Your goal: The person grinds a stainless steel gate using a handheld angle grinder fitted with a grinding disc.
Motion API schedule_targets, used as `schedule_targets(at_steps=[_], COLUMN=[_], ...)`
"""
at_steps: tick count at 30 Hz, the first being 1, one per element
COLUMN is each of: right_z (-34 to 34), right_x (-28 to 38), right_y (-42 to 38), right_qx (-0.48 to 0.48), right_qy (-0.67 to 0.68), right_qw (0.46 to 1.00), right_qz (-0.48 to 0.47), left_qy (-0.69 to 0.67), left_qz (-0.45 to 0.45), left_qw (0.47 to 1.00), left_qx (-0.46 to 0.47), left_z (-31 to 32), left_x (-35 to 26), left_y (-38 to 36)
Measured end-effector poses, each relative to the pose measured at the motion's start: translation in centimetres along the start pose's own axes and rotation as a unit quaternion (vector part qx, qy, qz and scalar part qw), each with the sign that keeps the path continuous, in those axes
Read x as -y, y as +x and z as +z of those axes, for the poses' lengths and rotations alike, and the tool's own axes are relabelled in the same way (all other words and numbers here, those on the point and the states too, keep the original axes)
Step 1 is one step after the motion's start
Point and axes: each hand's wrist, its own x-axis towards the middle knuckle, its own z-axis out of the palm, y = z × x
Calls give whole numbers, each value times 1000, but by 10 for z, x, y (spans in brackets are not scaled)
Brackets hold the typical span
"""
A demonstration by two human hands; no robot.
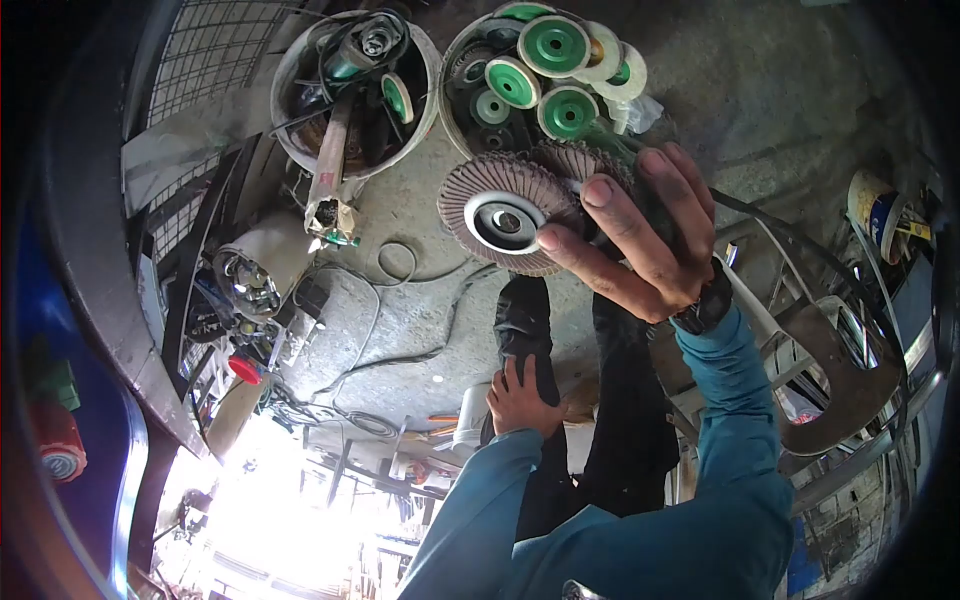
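My right hand (640,240) is raised at the right of centre, its fingers gripping worn brown flap discs. The front flap disc (470,205) shows its pale round hub with a centre hole; another flap disc (580,165) sits behind it, partly covered by the fingers. Lower down, my left hand (525,400) rests on my dark-trousered leg with its fingers spread and nothing in it. Just beyond the discs stands a round bucket (449,95) holding several green-centred wheels (554,46) and darker discs.
At the upper left, another bucket (432,75) holds tools and a green-centred wheel. Cables (375,320) lie looped across the concrete floor. Metal pieces and a curved brown part (835,380) are at the right. A red-and-blue object (60,440) is at the far left.
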Motion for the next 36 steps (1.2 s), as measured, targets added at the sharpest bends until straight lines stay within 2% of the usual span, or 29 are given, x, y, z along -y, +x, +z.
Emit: schedule_targets(at_steps=[6,8,11,13,14,15,17,19,20,23,24,25,27,29,31,33,35,36], right_z=[5,26,81,131,150,165,166,152,153,161,175,192,215,219,220,209,191,170], right_x=[-3,-10,-18,-26,-23,-18,-15,-8,-4,-2,-5,-8,-9,-8,-5,-1,8,19], right_y=[4,-7,-46,-87,-107,-125,-122,-104,-98,-66,-68,-73,-77,-62,-51,-49,-63,-69], right_qx=[4,20,120,234,231,270,305,409,360,395,320,316,319,308,327,339,230,201], right_qy=[-3,-39,-80,-119,-121,-121,-123,-112,-86,-82,-104,-106,-106,-127,-127,-93,92,113], right_qw=[1000,999,986,958,958,944,929,885,904,881,912,913,894,889,848,843,881,873], right_qz=[-21,5,83,119,120,146,171,193,214,247,236,234,297,314,397,407,403,430], left_qy=[13,8,5,4,2,3,-5,-9,-12,-20,-22,-22,-18,-24,-31,-37,-63,-66], left_qz=[9,10,-3,0,2,2,-3,-1,0,8,11,4,-2,-4,-8,-15,-37,-35], left_qw=[1000,1000,1000,1000,1000,1000,1000,1000,1000,1000,1000,1000,1000,1000,999,999,997,997], left_qx=[-9,6,26,22,21,20,20,20,23,12,8,11,13,16,22,30,25,25], left_z=[-1,-2,-5,-3,-3,-4,-7,-9,-10,-5,-5,-6,-7,-8,-10,-13,-14,-13], left_x=[3,4,3,4,5,5,4,5,6,13,12,12,14,11,10,11,13,14], left_y=[0,1,3,3,3,2,3,3,1,-1,-1,-2,-5,-4,-3,-1,-3,-9])
